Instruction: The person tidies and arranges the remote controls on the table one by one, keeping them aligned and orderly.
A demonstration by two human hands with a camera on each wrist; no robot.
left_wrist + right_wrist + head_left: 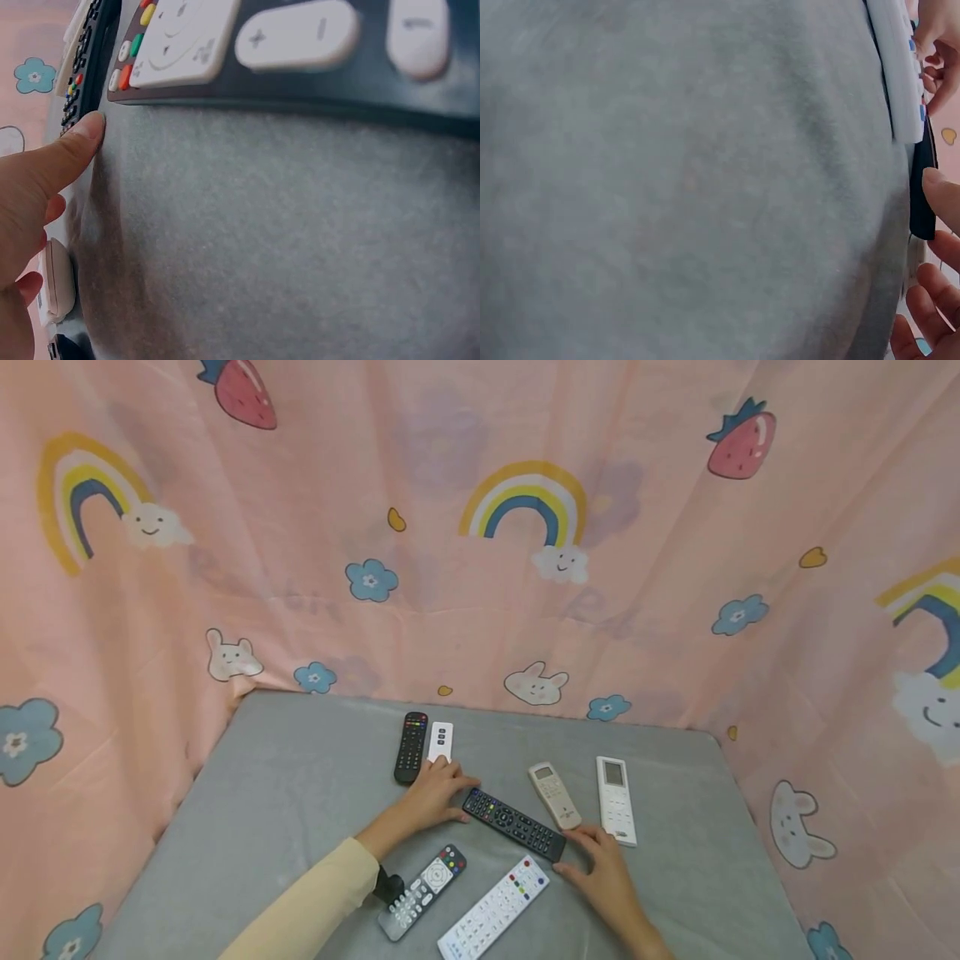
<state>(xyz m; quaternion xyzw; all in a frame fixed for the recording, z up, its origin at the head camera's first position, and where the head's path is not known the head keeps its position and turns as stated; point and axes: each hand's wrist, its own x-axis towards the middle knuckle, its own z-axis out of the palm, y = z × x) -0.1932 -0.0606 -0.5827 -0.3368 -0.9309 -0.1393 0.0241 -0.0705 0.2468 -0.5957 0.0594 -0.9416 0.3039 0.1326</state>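
A long black remote control [513, 825] lies slanted on the grey cloth, between the two hands. At its upper left end, my left hand [429, 797] pinches it with thumb and index finger. My right hand [603, 868] pinches the lower right end the same way. In the left wrist view the left thumb [79, 142] touches the long edge of the black remote [90, 67]. In the right wrist view the right thumb [941, 196] rests against the dark remote [922, 195]. The left hand's other fingers partly cover a small white remote [441, 739].
Another black remote [412, 747] lies at the back left. Further right are a beige remote [554, 795] and a white remote with a screen [617, 802]. Nearer lie a grey remote [422, 893] and a white remote [493, 910]. A pink patterned curtain [450, 635] surrounds the table [300, 777].
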